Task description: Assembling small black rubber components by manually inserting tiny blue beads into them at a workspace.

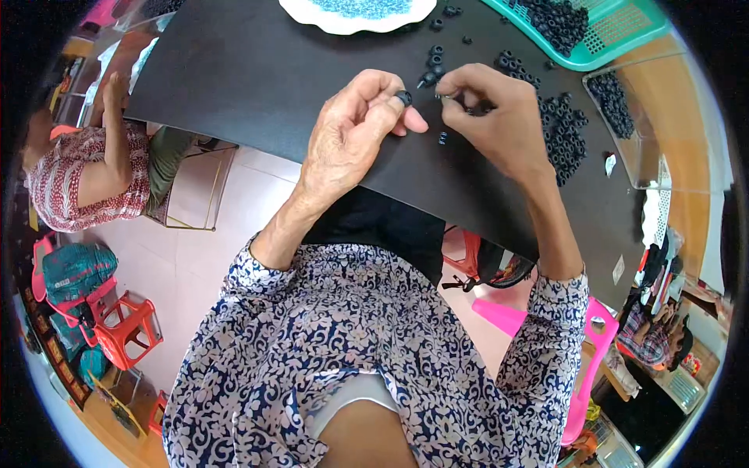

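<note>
Above the dark table (257, 93), my left hand (355, 129) pinches a small round black part (403, 98) between thumb and fingers. A short way to its right, my right hand (495, 113) is closed in a pinch; a tiny piece shows at its fingertips, too small to name. The two hands are apart. Between and beyond them lies a short row of black parts (434, 61), the nearest with a light tip. Below my right fingertips sit a few tiny pale-blue pieces (442, 139). Many loose black ring-like parts (568, 136) are heaped beside my right wrist.
A white scalloped plate (343, 27) of small blue pieces stands at the far edge. At the far right are a green basket (581, 62) and a clear tray (646, 168), both with black parts. Another person (86, 179) sits at the left, near a red stool (129, 331).
</note>
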